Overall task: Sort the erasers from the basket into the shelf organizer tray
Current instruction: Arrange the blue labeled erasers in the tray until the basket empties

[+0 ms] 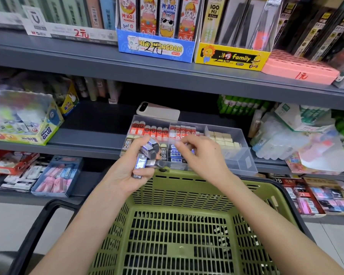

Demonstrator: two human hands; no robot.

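My left hand (136,165) grips a bundle of several dark grey erasers with blue-white sleeves (147,155) just in front of the clear organizer tray (240,155) on the middle shelf. My right hand (203,153) hovers over the tray's front middle compartment, fingers curled; a blurred eraser seems pinched at its fingertips. The tray holds rows of red-sleeved erasers (153,131), cream erasers (224,138) and blue-labelled ones (175,154). Below both forearms sits the olive green basket (187,195), and its mesh floor looks bare.
A white phone (157,112) lies on the shelf behind the tray. A glue box (24,124) stands to the left, packets of stationery (298,139) to the right. The shelf above carries display boxes (155,46). Lower shelves hold more eraser trays (56,177).
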